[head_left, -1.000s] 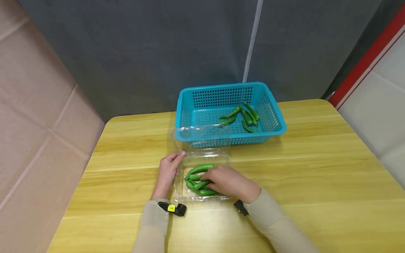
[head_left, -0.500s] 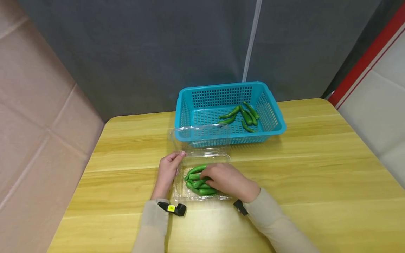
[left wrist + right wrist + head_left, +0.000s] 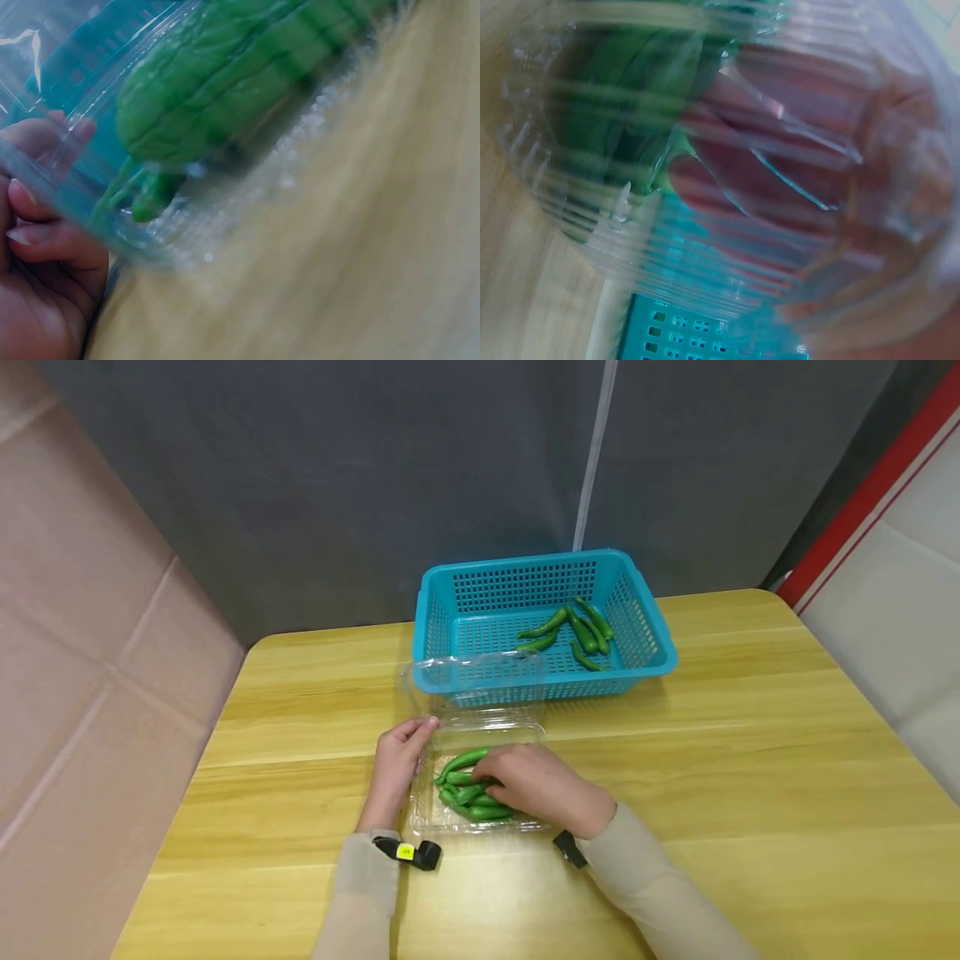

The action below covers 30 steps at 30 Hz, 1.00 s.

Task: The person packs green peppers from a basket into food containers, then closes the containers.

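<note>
A clear plastic clamshell box [image 3: 420,814] lies open on the table, its transparent lid [image 3: 472,693] tilted back against the basket. Several green chili peppers [image 3: 468,760] lie in its base, magnified and blurred in the left wrist view. At the box's left rim, my left hand [image 3: 399,760] pinches the plastic edge between thumb and fingers. My right hand [image 3: 534,781] reaches into the box from the right, with curled fingers on the right ends of the peppers. Those fingertips are partly hidden from above; the right wrist view shows the fingers [image 3: 757,165] through the clear wall, against a green pepper [image 3: 622,97].
Behind the box stands a blue perforated basket [image 3: 660,660] with several green peppers [image 3: 581,631] in its right half. The wooden table [image 3: 750,760] meets a dark grey partition [image 3: 360,510] at the back. Pale panels flank both sides.
My right hand has shifted slightly left over the peppers, and the ones beneath its fingers have moved a little. My left hand keeps its hold on the box rim.
</note>
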Each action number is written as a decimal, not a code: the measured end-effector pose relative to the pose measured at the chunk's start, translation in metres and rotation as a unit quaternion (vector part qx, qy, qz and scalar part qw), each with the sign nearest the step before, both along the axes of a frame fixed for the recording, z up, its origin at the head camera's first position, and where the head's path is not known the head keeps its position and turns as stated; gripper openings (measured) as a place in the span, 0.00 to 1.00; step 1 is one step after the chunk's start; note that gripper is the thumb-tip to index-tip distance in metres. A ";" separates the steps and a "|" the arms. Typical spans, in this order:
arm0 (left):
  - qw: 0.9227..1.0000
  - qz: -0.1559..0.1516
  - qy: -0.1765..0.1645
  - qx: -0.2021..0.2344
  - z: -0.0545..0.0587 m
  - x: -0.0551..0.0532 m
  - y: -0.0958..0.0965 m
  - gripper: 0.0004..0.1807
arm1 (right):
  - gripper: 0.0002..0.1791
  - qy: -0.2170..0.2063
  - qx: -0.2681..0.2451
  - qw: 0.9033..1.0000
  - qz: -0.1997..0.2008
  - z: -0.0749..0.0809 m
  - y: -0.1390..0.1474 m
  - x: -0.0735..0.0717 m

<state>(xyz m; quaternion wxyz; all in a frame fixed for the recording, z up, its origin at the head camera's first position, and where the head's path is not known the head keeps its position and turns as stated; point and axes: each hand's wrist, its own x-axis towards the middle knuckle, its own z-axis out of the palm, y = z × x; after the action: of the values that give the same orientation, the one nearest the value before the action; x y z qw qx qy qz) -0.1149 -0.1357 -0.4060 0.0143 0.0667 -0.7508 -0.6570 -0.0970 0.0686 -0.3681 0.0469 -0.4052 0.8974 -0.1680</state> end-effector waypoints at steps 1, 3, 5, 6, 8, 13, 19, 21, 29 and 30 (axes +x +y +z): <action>1.000 0.001 0.000 0.002 0.000 0.000 0.000 0.17 | 0.10 0.000 0.001 1.000 0.000 0.000 0.000 0.000; 1.000 0.000 -0.001 0.002 0.000 0.000 0.000 0.17 | 0.10 0.000 0.003 1.000 0.001 0.000 0.000 0.000; 1.000 -0.001 -0.002 0.002 0.000 0.000 0.000 0.17 | 0.10 -0.001 0.003 1.000 0.000 0.001 0.000 0.000; 1.000 -0.002 -0.002 0.001 0.000 0.000 0.000 0.16 | 0.10 -0.003 0.003 1.000 -0.002 0.001 0.000 0.000; 1.000 -0.003 -0.001 0.001 0.000 0.000 0.000 0.16 | 0.10 -0.006 -0.001 1.000 -0.004 0.002 0.001 0.000; 1.000 -0.001 -0.002 0.002 0.000 0.000 0.000 0.17 | 0.10 -0.007 -0.011 1.000 -0.010 0.006 0.003 0.001; 1.000 0.009 -0.005 0.002 -0.017 -0.006 -0.004 0.20 | 0.12 0.001 -0.018 1.000 -0.024 0.013 0.007 0.001; 1.000 0.014 0.001 -0.002 -0.023 -0.008 -0.005 0.21 | 0.12 0.008 -0.026 0.999 -0.031 0.017 0.009 0.001; 1.000 0.005 0.007 0.005 -0.012 -0.004 -0.002 0.21 | 0.11 0.041 -0.066 0.996 -0.048 0.032 0.018 0.000; 1.000 0.003 0.004 0.006 -0.008 -0.002 -0.002 0.20 | 0.11 0.045 -0.070 0.995 -0.047 0.033 0.019 0.000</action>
<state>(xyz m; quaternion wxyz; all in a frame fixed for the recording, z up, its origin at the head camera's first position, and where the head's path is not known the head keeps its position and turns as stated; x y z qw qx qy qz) -0.1173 -0.1375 -0.4142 0.0187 0.0663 -0.7468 -0.6615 -0.0967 0.0879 -0.3349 -0.0296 -0.3723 0.9025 -0.2143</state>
